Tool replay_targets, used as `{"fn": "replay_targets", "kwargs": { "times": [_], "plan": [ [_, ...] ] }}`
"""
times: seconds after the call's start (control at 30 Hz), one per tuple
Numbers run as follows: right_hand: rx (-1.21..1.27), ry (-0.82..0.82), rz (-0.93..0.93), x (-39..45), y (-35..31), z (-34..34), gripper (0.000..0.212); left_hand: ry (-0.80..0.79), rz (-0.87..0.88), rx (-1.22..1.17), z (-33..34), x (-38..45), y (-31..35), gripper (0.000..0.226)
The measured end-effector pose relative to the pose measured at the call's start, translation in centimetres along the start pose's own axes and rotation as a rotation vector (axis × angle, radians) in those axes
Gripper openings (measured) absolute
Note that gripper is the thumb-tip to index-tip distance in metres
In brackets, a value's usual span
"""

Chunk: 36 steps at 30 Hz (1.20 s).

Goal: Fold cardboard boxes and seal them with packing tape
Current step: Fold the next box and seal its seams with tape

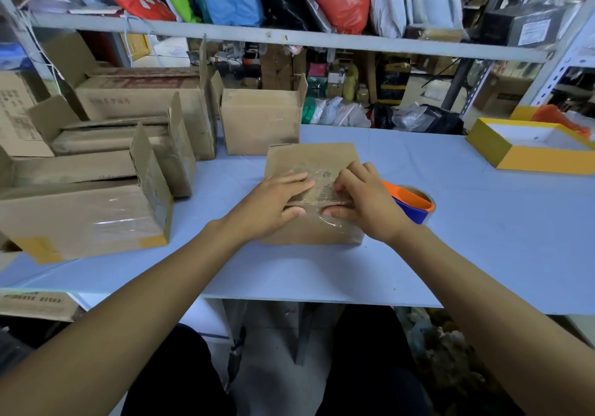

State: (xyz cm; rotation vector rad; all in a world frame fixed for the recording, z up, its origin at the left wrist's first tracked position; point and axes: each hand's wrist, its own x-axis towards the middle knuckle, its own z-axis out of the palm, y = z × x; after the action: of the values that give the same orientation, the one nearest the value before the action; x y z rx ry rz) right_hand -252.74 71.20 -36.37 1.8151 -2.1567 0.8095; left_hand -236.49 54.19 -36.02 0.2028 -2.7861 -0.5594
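- The small cardboard box (pixel 314 190) sat near the middle of the bench (pixel 483 238), a little back from its near edge, with the person directly behind it.
- Both hands lay on the box's top. The left hand (pixel 273 204) pressed with straight fingers and its thumb over the near edge; the right hand (pixel 363 196) seemed to pinch or press the clear tape (pixel 325 187) at the seam, fingers bent.
- The tape strip appeared to run from the top down over the near face, toward the person, so a smoothing stroke would likely go along that line.
- The tape roll (pixel 412 201) lay just right of the box, nearest the right hand.
- Finished boxes (pixel 83 219) crowded the left end; the right side offered open room.
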Motion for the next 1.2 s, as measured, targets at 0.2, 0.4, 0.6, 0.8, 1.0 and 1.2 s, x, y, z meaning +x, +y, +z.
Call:
{"fn": "replay_targets", "kwargs": {
  "times": [0.2,0.4,0.6,0.8,1.0,1.2],
  "plan": [
    [0.084,0.043,0.044,-0.4,0.2,0.4,0.053,0.142,-0.104,-0.002,0.9,0.2,0.8,0.056],
    [0.009,-0.055,-0.057,-0.5,0.6,-0.2,0.047,0.124,-0.051,-0.021,1.0,-0.1,0.3,0.062],
    [0.05,-0.069,-0.019,-1.3,0.1,-0.7,0.055,0.122,-0.139,0.153,1.0,0.3,2.0,0.061],
    [0.093,0.041,0.083,-2.5,0.1,0.6,0.052,0.355,-0.036,0.425,3.1,0.6,2.2,0.058],
    [0.011,-0.013,0.034,-2.6,0.2,0.1,0.064,0.299,-0.051,0.528,3.3,0.3,2.6,0.08],
    [0.175,0.062,0.127,-2.5,-0.1,0.4,0.05,0.256,-0.083,0.335,2.3,0.5,2.4,0.061]
  ]
}}
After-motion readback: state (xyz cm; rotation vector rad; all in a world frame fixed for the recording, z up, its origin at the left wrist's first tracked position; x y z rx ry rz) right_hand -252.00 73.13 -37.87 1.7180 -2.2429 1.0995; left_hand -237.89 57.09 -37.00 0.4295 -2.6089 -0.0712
